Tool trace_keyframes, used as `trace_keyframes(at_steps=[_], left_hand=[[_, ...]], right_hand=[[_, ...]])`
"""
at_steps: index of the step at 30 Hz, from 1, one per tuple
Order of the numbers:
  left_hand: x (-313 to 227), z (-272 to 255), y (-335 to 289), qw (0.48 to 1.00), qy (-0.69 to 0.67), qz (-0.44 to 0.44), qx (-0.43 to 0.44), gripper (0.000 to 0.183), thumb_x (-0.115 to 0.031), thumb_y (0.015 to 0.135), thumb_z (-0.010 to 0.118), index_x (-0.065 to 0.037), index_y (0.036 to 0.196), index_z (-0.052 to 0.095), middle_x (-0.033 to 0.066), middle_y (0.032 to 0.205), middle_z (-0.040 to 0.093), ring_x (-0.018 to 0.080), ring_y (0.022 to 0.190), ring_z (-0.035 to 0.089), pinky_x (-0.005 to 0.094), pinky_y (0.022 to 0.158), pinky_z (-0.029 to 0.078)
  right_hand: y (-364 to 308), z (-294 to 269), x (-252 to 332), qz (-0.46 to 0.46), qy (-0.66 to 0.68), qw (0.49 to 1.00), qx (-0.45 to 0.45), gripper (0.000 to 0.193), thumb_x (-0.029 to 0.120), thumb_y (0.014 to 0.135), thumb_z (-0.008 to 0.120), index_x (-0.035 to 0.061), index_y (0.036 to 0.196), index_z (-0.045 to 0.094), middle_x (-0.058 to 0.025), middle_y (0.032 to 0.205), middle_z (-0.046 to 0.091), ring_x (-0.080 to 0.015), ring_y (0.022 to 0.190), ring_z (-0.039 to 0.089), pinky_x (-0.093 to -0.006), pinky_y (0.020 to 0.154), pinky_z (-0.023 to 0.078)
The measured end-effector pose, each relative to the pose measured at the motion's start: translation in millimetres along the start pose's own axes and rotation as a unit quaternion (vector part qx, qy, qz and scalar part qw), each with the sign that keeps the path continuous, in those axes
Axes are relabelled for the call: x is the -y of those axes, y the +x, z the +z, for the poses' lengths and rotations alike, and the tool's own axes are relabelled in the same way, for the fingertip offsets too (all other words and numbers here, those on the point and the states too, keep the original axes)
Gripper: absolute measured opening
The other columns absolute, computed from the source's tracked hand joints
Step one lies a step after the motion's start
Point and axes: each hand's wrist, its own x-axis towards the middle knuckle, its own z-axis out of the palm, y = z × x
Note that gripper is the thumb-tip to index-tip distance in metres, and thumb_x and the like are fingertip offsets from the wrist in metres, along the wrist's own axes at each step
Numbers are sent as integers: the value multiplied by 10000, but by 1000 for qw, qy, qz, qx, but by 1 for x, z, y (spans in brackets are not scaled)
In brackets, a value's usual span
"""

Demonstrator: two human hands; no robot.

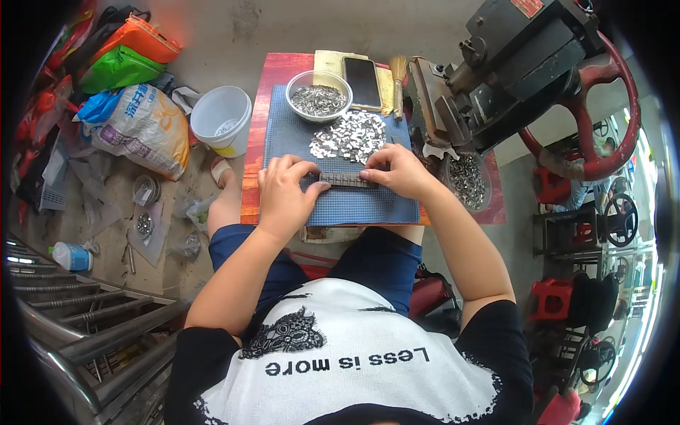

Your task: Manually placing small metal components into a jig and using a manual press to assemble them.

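A dark metal bar with a row of slots (346,180) lies crosswise on a blue ribbed mat (382,205). My left hand (287,193) grips its left end between thumb and forefinger. At the right end, the thumb and bent fingers of my right hand (401,171) close on the bar; whether a small piece is also between them is too small to tell. Just beyond the bar spreads a pile of small shiny metal pieces (354,136). Behind that pile stands a clear round bowl (289,99) filled with similar thin metal bits.
A phone (362,82) on a yellow cloth and a small brush (398,78) lie at the table's far side. To the right are a tub of metal parts (467,183) and a heavy press with a red handwheel (627,106). A white bucket (221,120) stands left, near stuffed bags (145,131).
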Motion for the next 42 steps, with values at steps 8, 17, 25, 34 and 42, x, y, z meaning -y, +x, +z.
trace_keyframes(at_steps=[8,17,25,34,42], left_hand=[[-1,-3,0,1000,2,0,5,239,-267,749,824,-123,921,742,18,1010,642,227,1042,559,396,916,360],[-1,1,0,1000,-9,17,-1,248,-254,738,834,-128,929,736,41,1018,627,241,1052,556,407,914,352],[1,-5,-4,1000,-17,10,-16,246,-245,733,833,-132,928,735,52,1064,599,246,1083,546,410,932,349],[1,-4,-3,1000,-13,11,-13,246,-243,737,831,-135,937,738,57,1075,589,248,1106,539,412,943,347],[2,0,-3,1000,-10,18,-19,229,-247,740,830,-143,922,739,52,1064,587,250,1086,544,407,932,346]], right_hand=[[-10,-6,-17,-21,50,999,-5,211,230,830,775,32,897,750,-138,882,649,-269,871,628,-375,788,505],[76,-6,32,-24,215,949,-229,260,225,888,743,-34,899,731,-55,720,672,-115,650,567,-291,607,455],[30,16,41,-1,115,993,15,237,213,828,794,20,962,767,-40,781,706,-103,751,592,-289,705,496],[25,25,39,29,140,989,32,197,191,812,803,22,909,770,-11,745,677,-80,670,546,-263,621,463],[74,-10,42,-28,226,938,-260,244,182,895,742,-44,988,753,-7,743,701,-60,647,567,-239,576,444]])
